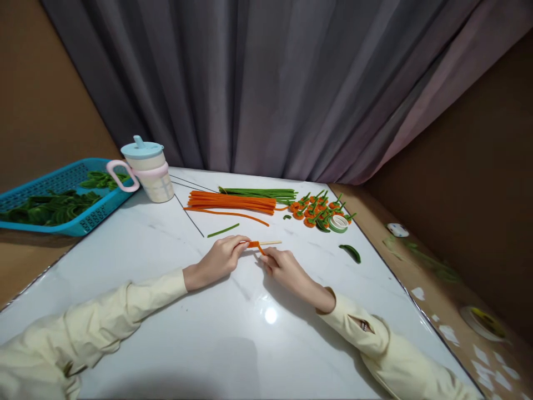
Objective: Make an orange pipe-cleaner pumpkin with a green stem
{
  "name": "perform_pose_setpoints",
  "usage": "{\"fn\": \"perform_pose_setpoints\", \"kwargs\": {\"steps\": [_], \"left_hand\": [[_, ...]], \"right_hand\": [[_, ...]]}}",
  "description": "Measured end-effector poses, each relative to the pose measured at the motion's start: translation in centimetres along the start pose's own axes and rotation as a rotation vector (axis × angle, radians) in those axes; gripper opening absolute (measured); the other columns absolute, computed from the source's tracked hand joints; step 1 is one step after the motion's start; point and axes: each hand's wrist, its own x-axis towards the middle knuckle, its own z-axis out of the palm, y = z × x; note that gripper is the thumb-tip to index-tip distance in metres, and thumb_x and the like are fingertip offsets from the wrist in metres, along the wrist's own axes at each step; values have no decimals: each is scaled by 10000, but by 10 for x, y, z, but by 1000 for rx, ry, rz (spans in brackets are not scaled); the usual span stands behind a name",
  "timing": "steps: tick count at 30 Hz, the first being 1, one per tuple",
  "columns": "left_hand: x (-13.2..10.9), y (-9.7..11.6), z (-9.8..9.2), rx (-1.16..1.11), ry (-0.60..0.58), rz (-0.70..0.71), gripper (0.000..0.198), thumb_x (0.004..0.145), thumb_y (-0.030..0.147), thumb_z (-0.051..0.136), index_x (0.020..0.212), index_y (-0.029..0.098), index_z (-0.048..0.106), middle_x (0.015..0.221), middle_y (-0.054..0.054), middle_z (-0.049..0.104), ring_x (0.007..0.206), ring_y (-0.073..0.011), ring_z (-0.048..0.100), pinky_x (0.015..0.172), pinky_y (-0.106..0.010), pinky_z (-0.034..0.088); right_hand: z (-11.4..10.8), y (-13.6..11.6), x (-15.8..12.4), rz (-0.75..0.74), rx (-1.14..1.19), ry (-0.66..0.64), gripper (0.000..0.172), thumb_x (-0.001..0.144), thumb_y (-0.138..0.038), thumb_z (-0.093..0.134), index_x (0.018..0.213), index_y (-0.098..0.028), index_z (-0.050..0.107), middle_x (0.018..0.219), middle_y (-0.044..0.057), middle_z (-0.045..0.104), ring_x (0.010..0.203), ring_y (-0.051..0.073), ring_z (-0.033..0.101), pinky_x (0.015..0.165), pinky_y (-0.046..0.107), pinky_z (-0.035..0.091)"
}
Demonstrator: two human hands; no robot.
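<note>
My left hand [222, 255] is closed on one end of a thin wooden stick [272, 242], which points to the right. An orange pipe cleaner [254, 244] is coiled tightly around the stick beside my left fingertips. Its loose end runs down into the closed fingers of my right hand [287, 269], just below the stick. Beyond my hands lie a bundle of orange pipe cleaners [231, 203] and a bundle of green pipe cleaners [262, 193]. A short green piece [224, 230] rests close to my left hand.
Several orange pieces with green stems [310, 213] are grouped at the back right, beside a roll of tape [338, 223]. A curved green piece [350, 253] lies nearer. At left stand a lidded cup [152, 180] and a blue basket [79, 225] holding green pieces. Paper scraps [449, 335] litter the floor.
</note>
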Motion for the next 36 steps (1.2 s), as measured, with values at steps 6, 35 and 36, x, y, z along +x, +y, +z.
{"fn": "perform_pose_setpoints", "kwargs": {"steps": [6,35,36], "left_hand": [[-3,0,-1,143,-98,177,264,924,158,381,870,148,639,776,-74,673,688,-175,592,650,-285,475],[-6,8,-6,444,-43,471,294,914,78,336,1064,83,588,723,-89,606,637,-198,538,592,-321,473],[-6,10,-8,463,-64,464,298,911,77,334,1060,81,592,704,-84,591,638,-203,534,586,-321,468]], "right_hand": [[-10,-1,-5,-277,-539,3,194,893,-32,384,888,-107,562,845,131,616,737,201,549,665,308,355],[-1,-6,-1,107,558,45,301,901,-334,463,745,-116,601,490,-29,477,429,82,358,484,235,287],[1,-4,-1,34,365,85,277,921,-289,423,768,-125,585,541,-8,527,447,93,398,500,240,316]]}}
